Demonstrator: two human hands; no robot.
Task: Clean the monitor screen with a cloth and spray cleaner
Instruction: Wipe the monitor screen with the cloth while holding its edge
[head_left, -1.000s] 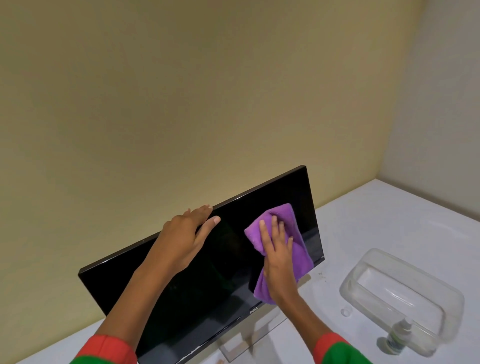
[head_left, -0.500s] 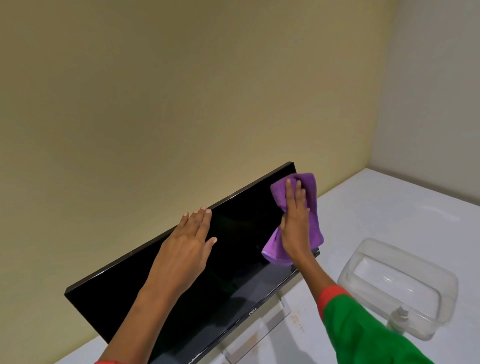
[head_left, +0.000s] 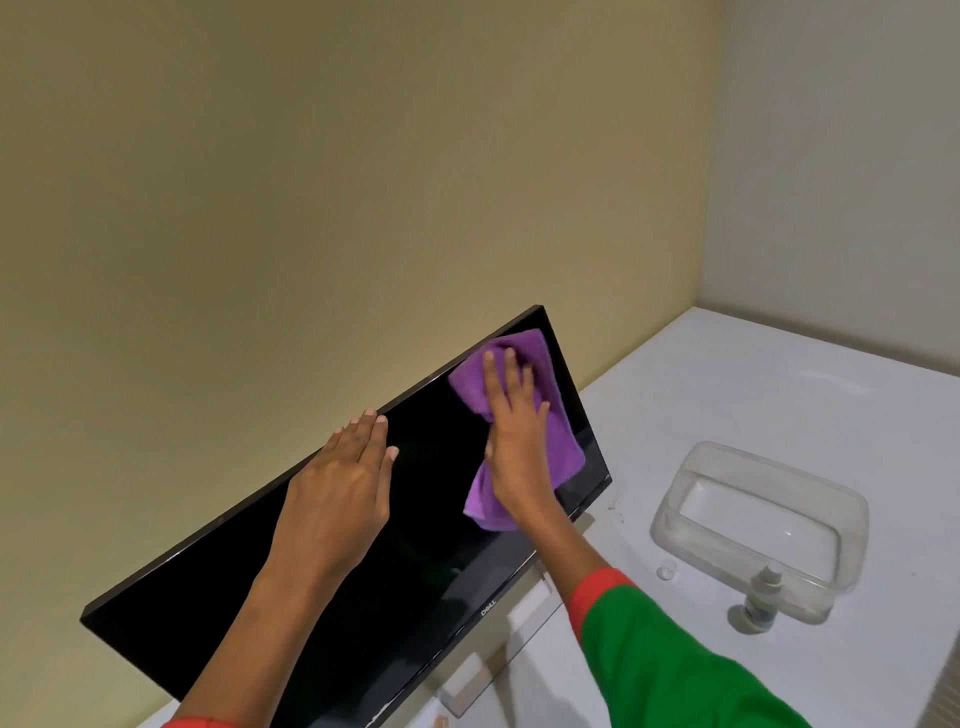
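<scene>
A black monitor (head_left: 249, 587) stands on a white table, its dark screen facing me. My right hand (head_left: 517, 441) lies flat on a purple cloth (head_left: 558, 441) and presses it against the screen's upper right part. My left hand (head_left: 337, 493) rests over the monitor's top edge near the middle, fingers together, holding the panel. A small spray bottle (head_left: 763, 597) stands on the table at the right, in front of a clear tub.
A clear plastic tub (head_left: 696, 467) sits on the white table (head_left: 779, 374) right of the monitor. A small clear cap (head_left: 665, 571) lies beside it. The monitor's silver stand (head_left: 498, 670) is below the screen. Beige walls close in behind and at the right.
My right hand has carried the cloth from the screen's lower right up to its upper right corner, then slightly left. My left hand stays on the top edge.
</scene>
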